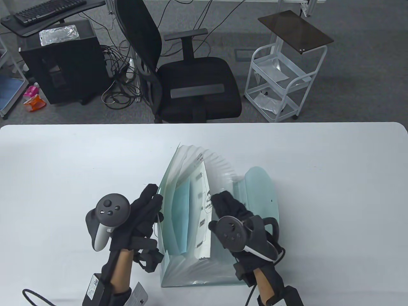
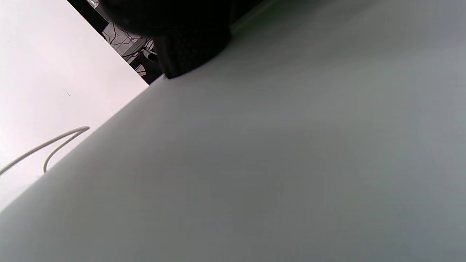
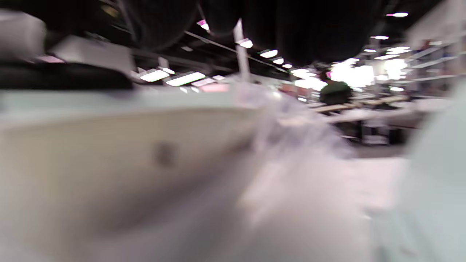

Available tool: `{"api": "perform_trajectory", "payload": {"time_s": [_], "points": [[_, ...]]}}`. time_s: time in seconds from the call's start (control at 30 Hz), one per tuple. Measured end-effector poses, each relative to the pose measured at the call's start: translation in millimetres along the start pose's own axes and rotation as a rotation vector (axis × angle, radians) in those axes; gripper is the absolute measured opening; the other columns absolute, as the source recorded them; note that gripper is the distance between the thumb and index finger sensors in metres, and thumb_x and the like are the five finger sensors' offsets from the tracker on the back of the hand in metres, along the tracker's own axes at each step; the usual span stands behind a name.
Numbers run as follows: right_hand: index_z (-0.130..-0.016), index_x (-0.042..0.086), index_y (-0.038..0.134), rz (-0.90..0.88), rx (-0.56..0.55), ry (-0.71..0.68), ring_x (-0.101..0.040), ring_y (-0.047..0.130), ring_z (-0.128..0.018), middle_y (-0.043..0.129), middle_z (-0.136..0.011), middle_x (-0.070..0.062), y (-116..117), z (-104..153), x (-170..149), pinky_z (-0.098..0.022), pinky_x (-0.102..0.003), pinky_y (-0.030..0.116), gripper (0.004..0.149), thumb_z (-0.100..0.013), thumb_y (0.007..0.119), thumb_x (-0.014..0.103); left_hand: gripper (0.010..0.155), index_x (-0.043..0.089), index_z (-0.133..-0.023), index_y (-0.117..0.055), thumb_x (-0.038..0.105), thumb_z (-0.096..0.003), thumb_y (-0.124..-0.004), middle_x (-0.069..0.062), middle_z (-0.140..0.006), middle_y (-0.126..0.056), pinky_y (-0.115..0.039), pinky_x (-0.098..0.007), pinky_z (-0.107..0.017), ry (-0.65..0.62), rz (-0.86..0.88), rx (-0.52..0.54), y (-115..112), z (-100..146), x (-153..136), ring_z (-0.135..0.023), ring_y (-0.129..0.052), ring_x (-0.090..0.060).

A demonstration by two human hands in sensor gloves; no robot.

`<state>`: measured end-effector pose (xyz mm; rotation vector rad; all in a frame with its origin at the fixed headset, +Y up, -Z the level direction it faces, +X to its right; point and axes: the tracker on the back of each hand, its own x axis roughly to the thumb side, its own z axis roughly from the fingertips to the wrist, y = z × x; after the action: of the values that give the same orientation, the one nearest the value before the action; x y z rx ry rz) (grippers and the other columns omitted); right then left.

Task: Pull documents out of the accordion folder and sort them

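A translucent pale-green accordion folder (image 1: 223, 172) stands fanned open on the white table (image 1: 63, 165), its flap (image 1: 261, 197) folded out to the right. Inside stand a white printed document (image 1: 204, 204) and a light-blue sheet (image 1: 181, 216). My left hand (image 1: 149, 204) holds the folder's left front wall. My right hand (image 1: 223, 199) reaches into the pockets with its fingers at the white document's top edge. The left wrist view shows only a finger (image 2: 189, 54) against the folder wall (image 2: 291, 163). The right wrist view is blurred, with the folder's pleats (image 3: 145, 145) close below.
A black office chair (image 1: 191, 83) stands behind the table's far edge. A white wire cart (image 1: 280, 86) is at the back right, and a computer tower (image 1: 60, 60) at the back left.
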<state>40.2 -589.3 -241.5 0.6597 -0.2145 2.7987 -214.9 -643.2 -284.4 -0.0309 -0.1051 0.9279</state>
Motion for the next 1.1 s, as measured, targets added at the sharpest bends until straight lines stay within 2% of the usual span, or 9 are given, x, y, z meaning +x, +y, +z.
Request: {"api": "perform_trajectory", "payload": {"time_s": [0.13,0.27,0.37,0.47,0.57,0.73,0.87,1.03,1.1], "points": [[-0.098,0.015,0.053,-0.118,-0.042,-0.129,-0.03,0.092,-0.076,0.071,-0.099,-0.015,-9,-16,39,-0.056,-0.033,0.087,0.053,-0.048,0.067,0.028,0.068,-0.004,-0.114,-0.049,0.046,-0.0687,-0.052,-0.028,-0.087,-0.081,-0.083,-0.031,-0.033,-0.001,-0.004,0.006,0,0,0,-0.055,-0.1,-0.024],[-0.099,0.013,0.052,-0.113,0.081,-0.095,-0.029,0.093,-0.075,0.071,-0.098,-0.016,0,-38,51,-0.055,-0.031,0.088,0.053,-0.049,0.066,0.025,0.068,-0.004,-0.114,-0.049,0.046,-0.0688,-0.052,-0.028,-0.087,-0.081,-0.083,-0.031,-0.033,-0.001,-0.004,0.007,0,1,0,-0.054,-0.1,-0.024],[-0.101,0.002,0.043,-0.066,0.196,0.004,-0.026,0.095,-0.072,0.064,-0.099,-0.027,12,-51,48,-0.051,-0.027,0.091,0.06,-0.05,0.064,0.025,0.067,-0.004,-0.114,-0.049,0.045,-0.069,-0.052,-0.028,-0.087,-0.081,-0.083,-0.031,-0.033,0.002,-0.02,0.013,0,1,0,-0.054,-0.1,-0.024],[-0.102,-0.002,0.038,-0.054,0.307,0.115,-0.029,0.095,-0.071,0.059,-0.1,-0.032,23,-60,41,-0.05,-0.029,0.091,0.061,-0.052,0.062,0.025,0.067,-0.004,-0.114,-0.05,0.045,-0.069,-0.052,-0.028,-0.087,-0.081,-0.083,-0.03,-0.032,0.005,-0.019,0.019,1,1,-1,-0.054,-0.1,-0.024],[-0.103,0.0,0.04,-0.026,0.414,0.197,-0.032,0.094,-0.071,0.06,-0.1,-0.033,35,-69,34,-0.05,-0.031,0.09,0.06,-0.053,0.061,0.026,0.066,-0.004,-0.114,-0.05,0.045,-0.069,-0.052,-0.028,-0.087,-0.081,-0.083,-0.031,-0.032,0.009,-0.016,0.025,1,2,-1,-0.054,-0.1,-0.024],[-0.102,0.005,0.05,0.07,0.533,0.264,-0.033,0.098,-0.064,0.074,-0.095,-0.029,54,-79,26,-0.045,-0.033,0.091,0.058,-0.053,0.061,0.034,0.066,-0.004,-0.114,-0.051,0.045,-0.0689,-0.052,-0.028,-0.087,-0.081,-0.083,-0.031,-0.032,0.01,-0.02,0.032,2,2,-1,-0.054,-0.1,-0.024],[-0.1,0.008,0.057,-0.01,0.668,0.234,-0.034,0.101,-0.056,0.081,-0.09,-0.029,68,-85,20,-0.039,-0.034,0.092,0.056,-0.052,0.061,0.037,0.066,-0.003,-0.114,-0.051,0.045,-0.0689,-0.052,-0.028,-0.087,-0.081,-0.083,-0.031,-0.032,0.007,-0.029,0.032,0,2,0,-0.054,-0.1,-0.024],[-0.099,0.006,0.057,-0.247,0.796,0.15,-0.039,0.091,-0.07,0.07,-0.097,-0.03,83,-89,15,-0.05,-0.041,0.084,0.056,-0.051,0.062,0.035,0.066,-0.004,-0.114,-0.051,0.045,-0.0689,-0.052,-0.028,-0.087,-0.081,-0.083,-0.031,-0.032,0.006,-0.024,0.029,0,2,-1,-0.054,-0.1,-0.024],[-0.095,0.007,0.061,-0.249,0.776,0.152,-0.037,0.091,-0.069,0.072,-0.095,-0.026,82,-89,12,-0.05,-0.039,0.084,0.052,-0.05,0.066,0.034,0.066,-0.003,-0.114,-0.051,0.045,-0.0688,-0.052,-0.028,-0.087,-0.081,-0.083,-0.031,-0.032,0.006,-0.02,0.028,1,2,-1,-0.054,-0.1,-0.024]]}}
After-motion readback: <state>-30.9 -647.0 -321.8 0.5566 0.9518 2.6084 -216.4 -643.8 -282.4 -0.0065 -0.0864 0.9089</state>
